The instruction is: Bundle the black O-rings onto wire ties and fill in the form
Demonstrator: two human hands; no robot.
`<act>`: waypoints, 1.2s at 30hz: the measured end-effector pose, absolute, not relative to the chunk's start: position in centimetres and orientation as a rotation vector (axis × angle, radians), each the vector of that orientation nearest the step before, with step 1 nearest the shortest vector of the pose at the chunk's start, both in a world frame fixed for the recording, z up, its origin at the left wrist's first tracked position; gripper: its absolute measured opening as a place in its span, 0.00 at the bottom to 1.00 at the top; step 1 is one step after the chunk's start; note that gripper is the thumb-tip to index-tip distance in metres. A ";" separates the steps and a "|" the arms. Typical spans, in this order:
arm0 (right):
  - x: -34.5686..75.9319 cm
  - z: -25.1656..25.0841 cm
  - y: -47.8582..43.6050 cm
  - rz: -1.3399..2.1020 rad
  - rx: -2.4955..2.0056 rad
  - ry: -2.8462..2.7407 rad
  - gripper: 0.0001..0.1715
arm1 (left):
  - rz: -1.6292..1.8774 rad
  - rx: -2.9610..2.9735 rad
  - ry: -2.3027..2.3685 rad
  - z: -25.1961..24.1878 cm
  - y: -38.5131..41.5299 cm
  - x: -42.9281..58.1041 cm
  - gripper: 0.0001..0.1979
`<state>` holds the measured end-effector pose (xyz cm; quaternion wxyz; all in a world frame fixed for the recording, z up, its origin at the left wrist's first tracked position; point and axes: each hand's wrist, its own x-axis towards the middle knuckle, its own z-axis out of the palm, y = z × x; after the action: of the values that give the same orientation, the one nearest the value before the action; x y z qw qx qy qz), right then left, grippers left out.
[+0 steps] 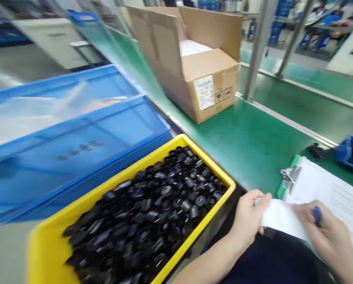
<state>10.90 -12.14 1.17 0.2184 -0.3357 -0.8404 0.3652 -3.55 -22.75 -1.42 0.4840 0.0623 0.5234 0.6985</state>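
Observation:
My left hand (249,219) is closed on the left end of a white slip of paper (283,219), thumb on top. My right hand (327,232) pinches the same slip's right end and also holds a blue pen (317,215) between its fingers. Both hands hover over my lap in dark clothing, just in front of a green clipboard (284,185) with a metal clip (289,176) and white printed sheets (333,197). To the left of my hands stands a yellow bin (214,169) filled with several black plastic caps (153,221).
A large blue crate (76,157) with clear plastic film sits behind the yellow bin. An open cardboard box (200,75) stands on the green conveyor belt (253,138). A small blue tray (352,152) with black parts is at the right edge. Metal posts rise beyond the box.

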 end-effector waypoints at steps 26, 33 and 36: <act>10.9 2.7 -9.2 0.928 -1.006 -1.912 0.21 | 1.980 0.049 1.449 0.1 -22.0 -7.6 0.22; 11.4 2.1 -8.4 1.177 -1.174 -1.874 0.27 | 2.092 0.068 1.520 1.7 -23.6 -9.6 0.20; 11.4 2.4 -8.4 1.362 -1.211 -1.731 0.29 | 2.147 0.069 1.569 2.1 -23.9 -10.7 0.20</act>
<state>11.38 -8.39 2.43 0.3089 -0.4583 -0.6550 0.5153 -10.69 -23.89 2.11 0.2386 0.0251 0.5727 0.7839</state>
